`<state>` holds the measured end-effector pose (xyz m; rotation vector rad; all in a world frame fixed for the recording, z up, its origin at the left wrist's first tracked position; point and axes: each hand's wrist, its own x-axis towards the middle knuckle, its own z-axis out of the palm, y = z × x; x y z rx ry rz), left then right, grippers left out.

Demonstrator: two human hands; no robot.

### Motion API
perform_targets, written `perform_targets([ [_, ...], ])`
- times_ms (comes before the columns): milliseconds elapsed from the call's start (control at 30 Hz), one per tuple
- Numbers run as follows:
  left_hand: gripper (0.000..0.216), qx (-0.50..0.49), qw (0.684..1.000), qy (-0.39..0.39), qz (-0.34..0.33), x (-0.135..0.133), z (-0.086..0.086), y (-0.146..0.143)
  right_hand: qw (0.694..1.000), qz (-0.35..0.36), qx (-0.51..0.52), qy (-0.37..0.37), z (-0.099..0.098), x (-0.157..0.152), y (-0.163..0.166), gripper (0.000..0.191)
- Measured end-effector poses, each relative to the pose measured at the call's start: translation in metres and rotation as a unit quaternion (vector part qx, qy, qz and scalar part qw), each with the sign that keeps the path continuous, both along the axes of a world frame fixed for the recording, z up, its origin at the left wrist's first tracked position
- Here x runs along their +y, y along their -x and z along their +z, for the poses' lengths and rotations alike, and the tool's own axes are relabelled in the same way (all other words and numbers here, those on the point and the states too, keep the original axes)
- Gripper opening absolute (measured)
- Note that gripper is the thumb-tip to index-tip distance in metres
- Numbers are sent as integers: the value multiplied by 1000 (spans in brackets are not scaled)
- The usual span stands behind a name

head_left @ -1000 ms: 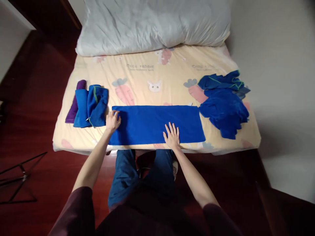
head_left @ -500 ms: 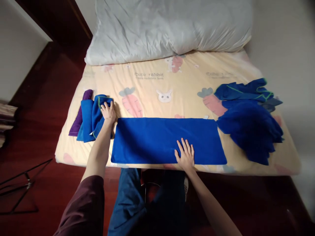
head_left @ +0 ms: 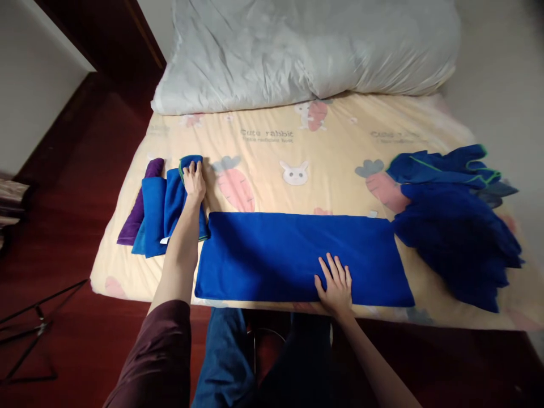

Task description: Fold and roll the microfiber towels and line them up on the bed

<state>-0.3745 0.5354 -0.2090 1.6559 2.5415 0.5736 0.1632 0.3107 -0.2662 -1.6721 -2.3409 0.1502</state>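
My left hand (head_left: 195, 184) rests on the upper part of a folded blue towel with green edging (head_left: 191, 161), fingers bent slightly and a little apart. My forearm hides much of that towel. Beside it on the left lie folded blue towels (head_left: 153, 209) and a rolled purple towel (head_left: 138, 212). A wide blue towel (head_left: 259, 255) is spread flat in a long strip along the bed's near edge. On its right half my right hand (head_left: 335, 283) lies palm down with its fingers spread.
A loose heap of blue cloths (head_left: 457, 235) lies at the right of the bed (head_left: 272, 192). Behind is a bulky pale grey quilt (head_left: 306, 56). Thin black stand legs (head_left: 40, 326) are on the dark red floor at the left.
My left hand and the green-edged towel under it have shifted right, away from the neighbouring towels, baring more of the blue towel beside it. My right hand stays flat. The view has shifted slightly.
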Motion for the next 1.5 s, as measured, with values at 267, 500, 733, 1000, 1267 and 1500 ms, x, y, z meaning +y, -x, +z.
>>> perform_targets([
  [267, 64, 53, 994, 50, -78, -112, -11, -61, 1000, 1, 4, 4, 9, -1, 2, 61],
  [500, 65, 61, 991, 73, -98, -150, 6, -24, 1000, 2, 10, 16, 14, 0, 2, 58],
  [733, 62, 71, 985, 74, -136, -162, 10, 3, 1000, -3, 23, 21, 14, 0, 1, 60],
  [1000, 54, 105, 979, 49, -165, -164, 12, -8, 998, -7, 41, 40, 16, 3, 1, 58],
  [1267, 67, -5, 950, 132, -283, -162, 8, -28, 996, 4, 77, 52, 25, 37, -29, 53],
  [1500, 49, -3, 997, 61, -55, -150, 5, -36, 975, -194, 90, 53, 26, 186, -162, 54],
])
